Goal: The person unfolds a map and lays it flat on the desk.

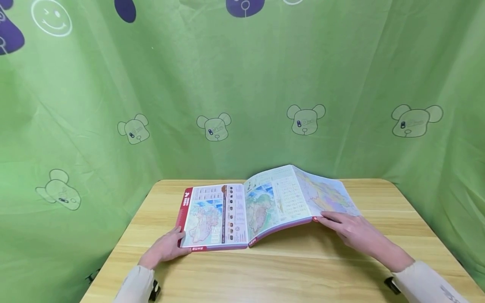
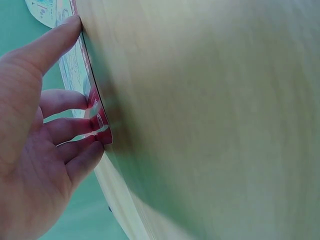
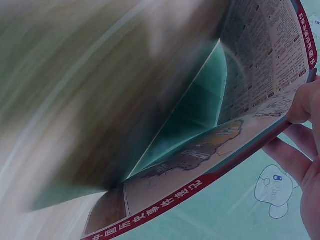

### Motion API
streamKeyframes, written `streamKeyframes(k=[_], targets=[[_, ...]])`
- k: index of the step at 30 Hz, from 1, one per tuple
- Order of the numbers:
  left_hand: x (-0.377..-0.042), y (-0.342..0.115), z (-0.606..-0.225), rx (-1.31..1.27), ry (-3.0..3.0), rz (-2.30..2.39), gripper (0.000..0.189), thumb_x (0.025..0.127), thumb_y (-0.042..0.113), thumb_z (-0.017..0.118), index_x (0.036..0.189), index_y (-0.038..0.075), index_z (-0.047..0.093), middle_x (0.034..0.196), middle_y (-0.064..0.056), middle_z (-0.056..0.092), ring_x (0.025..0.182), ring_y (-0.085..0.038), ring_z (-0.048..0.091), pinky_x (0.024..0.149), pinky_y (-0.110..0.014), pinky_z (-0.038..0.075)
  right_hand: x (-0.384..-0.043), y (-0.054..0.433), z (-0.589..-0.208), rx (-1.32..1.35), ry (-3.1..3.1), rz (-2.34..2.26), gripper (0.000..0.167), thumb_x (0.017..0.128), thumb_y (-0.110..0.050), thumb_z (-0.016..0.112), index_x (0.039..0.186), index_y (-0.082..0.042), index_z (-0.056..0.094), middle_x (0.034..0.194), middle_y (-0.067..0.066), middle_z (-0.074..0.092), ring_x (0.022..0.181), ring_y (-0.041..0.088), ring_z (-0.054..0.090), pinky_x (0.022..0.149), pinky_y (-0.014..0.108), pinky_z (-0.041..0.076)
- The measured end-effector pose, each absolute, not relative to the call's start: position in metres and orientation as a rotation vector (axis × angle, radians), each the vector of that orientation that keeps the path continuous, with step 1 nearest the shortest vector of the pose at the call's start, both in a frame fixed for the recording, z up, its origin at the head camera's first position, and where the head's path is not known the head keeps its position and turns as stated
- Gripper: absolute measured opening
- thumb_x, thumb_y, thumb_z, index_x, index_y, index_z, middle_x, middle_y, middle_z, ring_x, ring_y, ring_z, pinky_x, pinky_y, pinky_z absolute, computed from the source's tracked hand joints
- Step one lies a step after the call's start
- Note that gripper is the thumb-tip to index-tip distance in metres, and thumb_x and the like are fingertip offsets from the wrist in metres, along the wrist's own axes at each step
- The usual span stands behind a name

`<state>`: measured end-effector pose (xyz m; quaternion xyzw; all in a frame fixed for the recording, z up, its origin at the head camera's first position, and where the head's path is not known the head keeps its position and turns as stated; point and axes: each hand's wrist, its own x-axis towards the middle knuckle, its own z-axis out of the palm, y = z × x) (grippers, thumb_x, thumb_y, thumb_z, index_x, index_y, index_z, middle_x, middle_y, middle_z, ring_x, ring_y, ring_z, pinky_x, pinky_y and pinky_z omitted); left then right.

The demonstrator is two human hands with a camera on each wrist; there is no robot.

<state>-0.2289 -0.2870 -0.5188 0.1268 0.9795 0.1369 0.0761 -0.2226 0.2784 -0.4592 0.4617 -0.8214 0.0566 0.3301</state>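
Observation:
A thick book of maps (image 1: 212, 219) lies spread on the wooden table, its left side flat with a red border. My left hand (image 1: 164, 248) is at the near left corner, fingers (image 2: 65, 127) on the red edge and thumb along the near edge. The right-hand block of pages (image 1: 278, 202) arches up off the table, and a further map page (image 1: 327, 193) slopes down beyond it. My right hand (image 1: 361, 235) grips the raised near edge. In the right wrist view its thumb (image 3: 304, 102) lies over the edge, with fingers below.
Bare wooden tabletop (image 1: 280, 269) stretches in front of the book. A green curtain (image 1: 257, 75) printed with bear heads hangs close behind the table's far edge and round both sides.

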Motion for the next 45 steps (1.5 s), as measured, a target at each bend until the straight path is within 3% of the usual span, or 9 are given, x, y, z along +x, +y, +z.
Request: streamKeyframes(k=[22, 26, 29, 32, 39, 45], targets=[[-0.225, -0.288, -0.518, 0.373, 2.928, 0.431, 0.072, 0.081, 0.046, 0.070, 0.130, -0.005, 0.053, 0.144, -0.030, 0.033, 0.132, -0.044, 0.032, 0.105, -0.053, 0.033, -0.221, 0.291, -0.472, 1.183, -2.236, 0.088, 0.056, 0.099, -0.020, 0.014, 0.119, -0.013, 0.066, 0.108, 0.010, 0.066, 0.079, 0.026, 0.067, 0.051, 0.037, 0.053], [-0.226, -0.288, -0.518, 0.367, 2.930, 0.439, 0.072, 0.081, 0.046, 0.070, 0.130, -0.004, 0.054, 0.144, -0.030, 0.033, 0.132, -0.043, 0.032, 0.105, -0.053, 0.033, -0.220, 0.294, -0.473, 1.194, -2.285, 0.072, 0.046, 0.087, -0.005, 0.037, 0.123, -0.015, 0.064, 0.111, 0.010, 0.065, 0.080, 0.027, 0.066, 0.050, 0.037, 0.053], [-0.226, -0.288, -0.519, 0.368, 2.931, 0.448, 0.072, 0.081, 0.046, 0.070, 0.130, -0.003, 0.054, 0.144, -0.029, 0.033, 0.132, -0.043, 0.033, 0.105, -0.053, 0.033, -0.219, 0.296, -0.475, 1.194, -2.327, 0.048, 0.061, 0.068, 0.004, 0.055, 0.125, -0.016, 0.063, 0.113, 0.010, 0.064, 0.080, 0.027, 0.066, 0.049, 0.036, 0.052], [-0.227, -0.288, -0.519, 0.374, 2.931, 0.456, 0.072, 0.081, 0.046, 0.070, 0.130, -0.003, 0.054, 0.144, -0.029, 0.034, 0.132, -0.043, 0.033, 0.105, -0.053, 0.033, -0.218, 0.297, -0.477, 1.189, -2.362, 0.025, 0.070, 0.059, 0.008, 0.063, 0.125, -0.015, 0.063, 0.114, 0.011, 0.064, 0.079, 0.027, 0.065, 0.049, 0.036, 0.053], [-0.227, -0.289, -0.520, 0.371, 2.938, 0.432, 0.074, 0.081, 0.049, 0.069, 0.131, -0.003, 0.053, 0.144, -0.029, 0.033, 0.133, -0.043, 0.032, 0.106, -0.053, 0.032, -0.218, 0.300, -0.482, 1.186, -2.403, 0.006, 0.071, 0.059, 0.011, 0.067, 0.125, -0.015, 0.063, 0.115, 0.011, 0.063, 0.083, 0.027, 0.065, 0.051, 0.037, 0.053], [-0.227, -0.287, -0.521, 0.380, 2.940, 0.429, 0.072, 0.081, 0.048, 0.069, 0.130, -0.003, 0.054, 0.144, -0.029, 0.034, 0.132, -0.042, 0.033, 0.105, -0.052, 0.033, -0.219, 0.300, -0.484, 1.168, -2.421, 0.000, 0.064, 0.065, 0.009, 0.062, 0.125, -0.015, 0.064, 0.120, 0.010, 0.062, 0.094, 0.029, 0.064, 0.054, 0.039, 0.054]])
